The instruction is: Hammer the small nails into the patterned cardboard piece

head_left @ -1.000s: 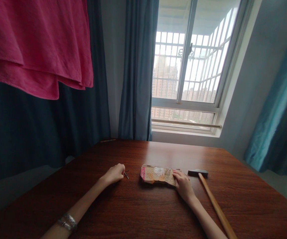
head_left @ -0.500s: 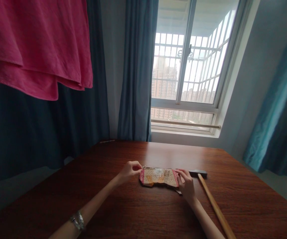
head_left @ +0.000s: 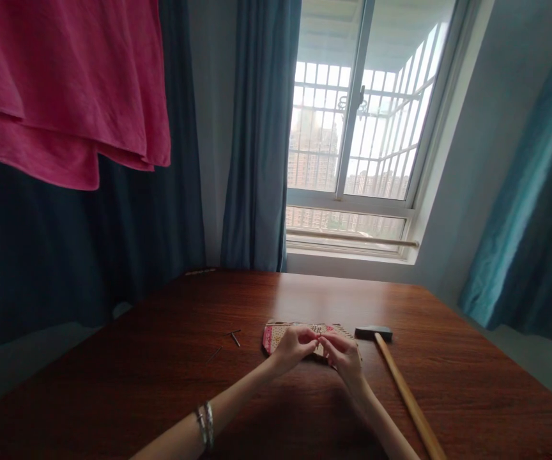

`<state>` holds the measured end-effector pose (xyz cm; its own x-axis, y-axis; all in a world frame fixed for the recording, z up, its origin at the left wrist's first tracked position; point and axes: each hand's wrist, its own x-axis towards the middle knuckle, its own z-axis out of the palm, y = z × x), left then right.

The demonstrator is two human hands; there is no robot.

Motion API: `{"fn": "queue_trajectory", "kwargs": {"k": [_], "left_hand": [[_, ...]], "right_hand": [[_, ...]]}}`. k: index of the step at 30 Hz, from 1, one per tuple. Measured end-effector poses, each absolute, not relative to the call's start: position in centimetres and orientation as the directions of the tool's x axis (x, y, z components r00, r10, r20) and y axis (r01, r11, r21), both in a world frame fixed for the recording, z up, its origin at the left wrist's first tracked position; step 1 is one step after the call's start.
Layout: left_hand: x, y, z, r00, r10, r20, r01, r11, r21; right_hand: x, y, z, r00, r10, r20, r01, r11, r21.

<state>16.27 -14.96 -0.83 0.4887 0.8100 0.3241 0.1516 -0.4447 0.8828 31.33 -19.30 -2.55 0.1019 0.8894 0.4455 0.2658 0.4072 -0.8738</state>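
Observation:
A flat cardboard-like piece [head_left: 273, 337] with a pink edge and a spotted pattern lies on the brown table. Over its front part, my left hand [head_left: 296, 345] and my right hand [head_left: 344, 358] meet with fingertips pinched together. Whatever is between the fingers is too small to make out. Just behind the fingertips, a few dark marks or thin pieces show on the patterned surface. Several thin dark nails [head_left: 235, 338] lie to the left of the piece. To the right rests a hammer [head_left: 374, 333], its wooden handle running toward me past my right forearm.
The wooden table [head_left: 161, 370] reaches back to a window [head_left: 347, 166] with bars outside. Blue curtains [head_left: 259, 140] hang behind and at both sides. A pink cloth [head_left: 69, 96] hangs at the upper left.
My hands have left the two ends of the patterned piece and come together over it. The nails on the left, formerly behind my left hand and forearm, now show. The view has shifted slightly.

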Motion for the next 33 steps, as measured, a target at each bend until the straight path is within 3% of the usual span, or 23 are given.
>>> {"fn": "queue_trajectory", "kwargs": {"k": [5,10,17,33], "left_hand": [[16.4,-14.4,0.3,0.522,0.763,0.382,0.196,-0.543,0.817],[16.2,-10.9,-0.9,0.396,0.822,0.409,0.214,-0.516,0.83],[17.9,-7.9,-4.1,0.558,0.784,0.273,0.098,-0.389,0.916],[18.9,-7.2,-5.8,0.618,0.721,0.313,0.0,-0.398,0.917]], "right_hand": [[32.5,-18.5,-2.8,0.168,0.888,0.428,0.26,0.379,-0.888],[34.0,-17.0,-3.3,0.214,0.88,0.424,0.323,0.346,-0.881],[34.6,-14.7,-5.5,0.128,0.908,0.4,0.433,0.312,-0.846],[34.3,-14.3,-5.9,0.045,0.89,0.454,0.543,0.36,-0.759]]}}
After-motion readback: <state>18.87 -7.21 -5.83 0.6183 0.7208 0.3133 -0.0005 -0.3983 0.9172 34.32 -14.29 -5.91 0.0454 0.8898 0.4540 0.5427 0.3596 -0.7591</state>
